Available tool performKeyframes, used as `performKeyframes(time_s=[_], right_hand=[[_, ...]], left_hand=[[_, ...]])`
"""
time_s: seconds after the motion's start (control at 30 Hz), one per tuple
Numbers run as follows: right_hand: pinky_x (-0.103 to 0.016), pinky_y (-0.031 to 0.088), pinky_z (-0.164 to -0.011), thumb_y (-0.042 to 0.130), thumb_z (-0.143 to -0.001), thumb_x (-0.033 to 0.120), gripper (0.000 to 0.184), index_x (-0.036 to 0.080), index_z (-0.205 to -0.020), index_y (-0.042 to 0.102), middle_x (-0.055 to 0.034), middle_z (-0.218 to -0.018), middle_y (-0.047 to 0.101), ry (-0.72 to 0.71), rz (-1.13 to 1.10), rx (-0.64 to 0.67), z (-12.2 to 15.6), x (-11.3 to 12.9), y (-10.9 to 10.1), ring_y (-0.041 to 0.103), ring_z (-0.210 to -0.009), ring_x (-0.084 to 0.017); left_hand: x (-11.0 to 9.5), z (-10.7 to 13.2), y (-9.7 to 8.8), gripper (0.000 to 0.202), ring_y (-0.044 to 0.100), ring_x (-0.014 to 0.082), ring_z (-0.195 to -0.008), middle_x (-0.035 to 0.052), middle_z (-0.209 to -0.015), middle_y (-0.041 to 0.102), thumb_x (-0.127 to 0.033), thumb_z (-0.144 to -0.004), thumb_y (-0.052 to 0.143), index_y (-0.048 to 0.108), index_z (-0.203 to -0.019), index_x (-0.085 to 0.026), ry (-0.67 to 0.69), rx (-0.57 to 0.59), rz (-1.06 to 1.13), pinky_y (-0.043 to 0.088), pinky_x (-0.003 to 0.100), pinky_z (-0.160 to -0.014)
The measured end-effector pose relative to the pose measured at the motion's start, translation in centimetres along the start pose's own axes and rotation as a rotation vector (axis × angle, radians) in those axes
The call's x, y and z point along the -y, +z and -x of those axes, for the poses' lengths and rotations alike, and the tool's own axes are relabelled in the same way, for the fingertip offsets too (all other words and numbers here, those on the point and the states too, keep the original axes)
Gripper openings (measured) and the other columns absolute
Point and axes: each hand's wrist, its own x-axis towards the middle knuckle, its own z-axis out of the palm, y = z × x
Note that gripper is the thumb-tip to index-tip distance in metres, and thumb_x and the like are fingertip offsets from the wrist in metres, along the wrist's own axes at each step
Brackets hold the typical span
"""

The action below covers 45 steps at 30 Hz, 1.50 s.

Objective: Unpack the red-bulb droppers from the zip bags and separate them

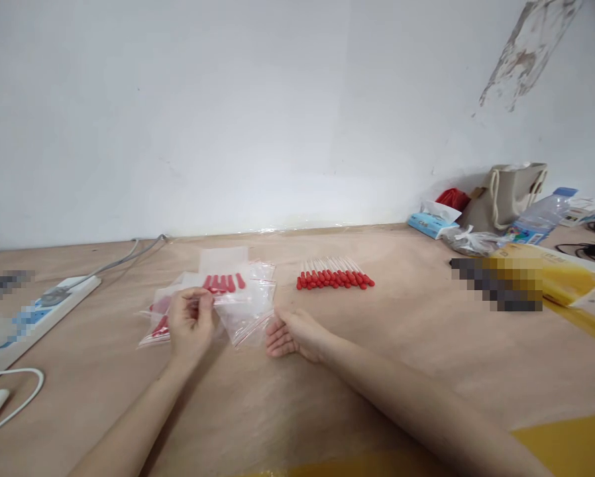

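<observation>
My left hand (191, 322) is closed in a pinch on the edge of a small clear zip bag (242, 311) on the wooden table (377, 371). My right hand (291, 334) lies just right of that bag, palm turned in, fingers stretched out and holding nothing. Under and behind the bag is a pile of similar clear bags (222, 275), some holding red-tipped sticks (224, 283). A loose row of several red-tipped white sticks (334, 275) lies further right and behind my right hand.
A white power strip (44, 308) with cables lies at the left, and a white cord (14, 397) near the front left. At the back right are a tissue pack (434, 220), a beige bag (509, 195), a plastic bottle (540, 215) and yellow packaging (570, 278).
</observation>
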Motion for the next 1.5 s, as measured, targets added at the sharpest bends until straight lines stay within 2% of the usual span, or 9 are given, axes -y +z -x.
performKeyframes(time_s=[0.17,0.27,0.4,0.6,0.83,1.0,1.13,1.3,1.5], right_hand=[[-0.026,0.052,-0.058,0.054,-0.078,0.039,0.027,0.013,-0.085,0.053,-0.0035,-0.069,0.062,-0.216,-0.051,0.058,1.1,0.6,-3.5,0.061,-0.057,-0.011],[-0.022,0.049,-0.049,0.065,-0.066,0.024,0.025,0.014,-0.086,0.055,-0.0005,-0.066,0.062,-0.263,0.132,0.056,2.3,0.3,-5.8,0.057,-0.051,-0.010],[-0.016,0.043,-0.041,0.067,-0.061,0.023,0.029,0.013,-0.087,0.057,0.0015,-0.057,0.060,-0.144,0.270,0.112,4.3,0.1,-9.6,0.054,-0.045,-0.008],[-0.018,0.046,-0.049,0.069,-0.062,0.026,0.030,0.013,-0.085,0.055,0.0009,-0.064,0.061,-0.177,0.224,0.082,5.2,0.2,-12.8,0.057,-0.051,-0.008],[-0.020,0.044,-0.058,0.071,-0.064,0.033,0.037,0.012,-0.092,0.058,-0.0001,-0.068,0.061,-0.221,0.218,0.190,4.7,0.0,-11.4,0.057,-0.059,-0.008],[-0.023,0.045,-0.072,0.079,-0.052,0.025,0.063,0.016,-0.109,0.055,-0.0007,-0.083,0.063,-0.279,0.233,0.170,3.8,-0.5,-10.1,0.059,-0.073,-0.010],[-0.028,0.044,-0.078,0.075,-0.056,0.036,0.059,0.014,-0.108,0.057,-0.0014,-0.087,0.064,-0.330,0.356,0.147,2.8,-0.6,-8.8,0.058,-0.077,-0.012],[-0.029,0.044,-0.082,0.067,-0.063,0.045,0.044,0.013,-0.093,0.064,-0.0033,-0.089,0.066,-0.445,0.434,0.116,2.1,-0.2,-7.6,0.059,-0.082,-0.014],[-0.027,0.049,-0.070,0.074,-0.058,0.030,0.078,0.016,-0.125,0.038,-0.0055,-0.100,0.056,-0.352,0.465,0.120,3.5,-0.1,-8.8,0.059,-0.070,-0.010]], left_hand=[[-3.4,3.4,1.3,0.017,0.053,0.0107,-0.062,-0.0016,-0.075,0.053,-0.033,-0.082,0.048,0.045,-0.092,-0.020,0.010,0.536,0.210,0.045,0.022,-0.057],[-4.2,4.0,0.6,0.036,0.056,0.0178,-0.087,0.0049,-0.096,0.056,-0.038,-0.082,0.049,0.039,-0.112,-0.021,0.115,0.784,0.009,0.047,0.031,-0.074],[-3.1,3.6,0.2,0.046,0.032,0.0283,-0.124,0.0085,-0.134,0.037,-0.044,-0.084,0.041,0.038,-0.127,-0.027,0.255,0.949,-0.413,0.026,0.049,-0.100],[0.0,1.6,2.6,0.040,0.030,0.0223,-0.127,0.0056,-0.136,0.036,-0.035,-0.090,0.025,0.042,-0.126,-0.028,0.285,0.955,-0.575,0.022,0.046,-0.104],[1.3,-1.1,6.1,0.038,0.040,0.0217,-0.118,0.0099,-0.126,0.045,-0.026,-0.088,0.029,0.048,-0.120,-0.017,0.340,0.812,-0.474,0.030,0.039,-0.102],[-0.3,0.1,5.6,0.032,0.033,0.0228,-0.123,0.0112,-0.121,0.045,-0.029,-0.087,0.037,0.049,-0.114,-0.016,0.413,0.583,-0.337,0.027,0.039,-0.104],[-2.6,2.4,3.2,0.025,0.047,0.0202,-0.111,0.0068,-0.111,0.053,-0.030,-0.084,0.043,0.054,-0.104,-0.021,0.557,0.751,-0.141,0.038,0.034,-0.097],[-4.8,4.6,2.0,0.062,0.034,0.0285,-0.123,0.0097,-0.135,0.036,-0.045,-0.073,0.057,0.038,-0.129,-0.024,0.686,1.120,0.013,0.033,0.043,-0.100],[-5.6,5.5,2.5,0.046,0.045,0.0230,-0.114,0.0081,-0.125,0.048,-0.036,-0.082,0.050,0.041,-0.125,-0.024,0.483,1.057,-0.037,0.039,0.039,-0.096]])
